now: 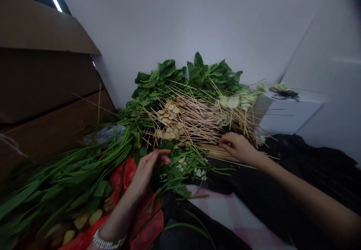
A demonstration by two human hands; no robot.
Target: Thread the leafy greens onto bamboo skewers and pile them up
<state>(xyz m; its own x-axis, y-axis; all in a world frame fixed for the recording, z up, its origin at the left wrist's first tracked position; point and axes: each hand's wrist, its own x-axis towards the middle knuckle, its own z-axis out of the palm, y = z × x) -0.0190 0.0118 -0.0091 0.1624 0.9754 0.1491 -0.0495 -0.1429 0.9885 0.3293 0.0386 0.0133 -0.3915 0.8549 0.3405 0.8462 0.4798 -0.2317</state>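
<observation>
The left hand (148, 169) hangs half open above a tangle of leafy green stems (177, 174), its fingers stretched out and slightly parted. Its grip closes on nothing that shows, and the lower edge of the palm sits just beside a red plastic bag (146, 220). A beaded bracelet (108, 241) circles that wrist.

The right hand (238, 148) lies with its fingers curled downward at the near edge of a heap of thin bamboo skewers (191, 120), right beside a tight bundle of skewers (222, 154). Whether that grip holds any of them, I cannot tell.

The heap lies criss-crossed over a bank of dark green leaves (197, 75), with small round tan slices (170, 120) piled at its middle and pale green leaves (234, 102) at its right end. Long-stemmed greens (56, 178) spread toward the lower left over the red bag, with yellowish chunks (81, 221) among them.

Black cloth (296, 174) lies along the right, and a pink checked cloth (231, 216) lies below the heap, between the forearms. A cardboard box (42, 76) stands at the left, and a white box (287, 112) stands at the right against a white wall (183, 28).
</observation>
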